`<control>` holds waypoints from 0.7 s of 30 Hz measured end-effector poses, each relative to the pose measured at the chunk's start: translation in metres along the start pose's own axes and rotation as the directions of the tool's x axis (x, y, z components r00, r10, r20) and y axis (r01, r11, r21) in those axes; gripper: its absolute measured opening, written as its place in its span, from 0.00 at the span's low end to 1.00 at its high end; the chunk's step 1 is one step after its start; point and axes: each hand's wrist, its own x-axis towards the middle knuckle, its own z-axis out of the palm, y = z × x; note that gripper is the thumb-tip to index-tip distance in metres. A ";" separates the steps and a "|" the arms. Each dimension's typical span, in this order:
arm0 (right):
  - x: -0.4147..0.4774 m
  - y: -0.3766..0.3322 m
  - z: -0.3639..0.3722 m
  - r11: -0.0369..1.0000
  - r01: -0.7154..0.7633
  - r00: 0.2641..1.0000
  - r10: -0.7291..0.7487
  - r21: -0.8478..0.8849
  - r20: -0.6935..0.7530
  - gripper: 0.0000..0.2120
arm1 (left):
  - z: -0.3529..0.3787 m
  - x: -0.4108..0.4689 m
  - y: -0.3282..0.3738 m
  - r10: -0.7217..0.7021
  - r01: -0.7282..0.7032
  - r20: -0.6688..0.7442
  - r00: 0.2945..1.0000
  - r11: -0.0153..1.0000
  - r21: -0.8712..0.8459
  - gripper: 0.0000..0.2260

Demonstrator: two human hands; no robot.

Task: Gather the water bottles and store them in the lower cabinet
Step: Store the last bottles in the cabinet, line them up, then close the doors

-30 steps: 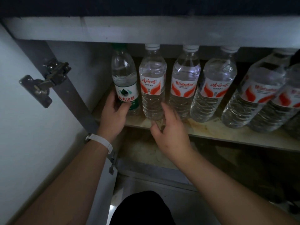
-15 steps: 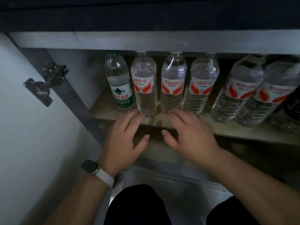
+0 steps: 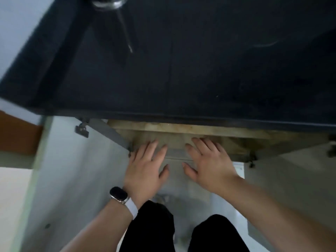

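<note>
Head view looks steeply down over the front edge of a dark table [image 3: 200, 70] onto the lower cabinet [image 3: 181, 128] beneath it. Only a strip of the cabinet's pale wooden shelf and the floor panel below it shows under the table's edge. The water bottles cannot be seen from this angle, because the table top covers the cabinet's interior.

Both hands reach toward the opening, palms down. The left hand [image 3: 145, 170] has its fingers straight and spread and holds nothing, its fingertips over the front edge of the cabinet floor. The right hand [image 3: 209, 166] lies just beside it in the same way - fingers fanned, thumb out, nothing in its grasp. The thumbs point toward each other with a small gap between them. Whether the fingertips touch the wood or hang just above it cannot be told.

A dark-faced watch [image 3: 119, 194] on a white strap sits on the left wrist. The left cabinet door [image 3: 72, 170] stands open, with its metal hinge [image 3: 81, 128] near the top corner, and the right cabinet door [image 3: 291, 179] is open too. Two knees in black trousers [image 3: 154, 230] show at the bottom, between the forearms. At the top edge a blurred glass object [image 3: 109, 2] stands on the table - too smeared to identify.
</note>
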 end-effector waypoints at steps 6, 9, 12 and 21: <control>-0.063 -0.003 -0.079 0.999 -0.046 0.996 0.046 0.002 0.071 0.27 | -0.086 -0.032 0.041 0.046 -0.052 0.109 0.993 0.997 0.051 0.24; -0.096 -0.001 -0.110 0.998 -0.056 0.993 0.055 0.008 0.109 0.27 | -0.123 -0.047 0.065 0.066 -0.078 0.168 0.984 0.995 0.069 0.24; -0.129 0.001 -0.140 0.999 -0.049 0.989 0.046 0.014 0.142 0.29 | -0.157 -0.062 0.087 0.068 -0.083 0.189 0.980 0.994 0.073 0.24; -0.211 0.007 -0.185 0.994 -0.109 0.984 0.112 -0.032 0.135 0.27 | -0.216 -0.106 0.132 0.067 -0.081 0.181 0.981 0.994 0.069 0.24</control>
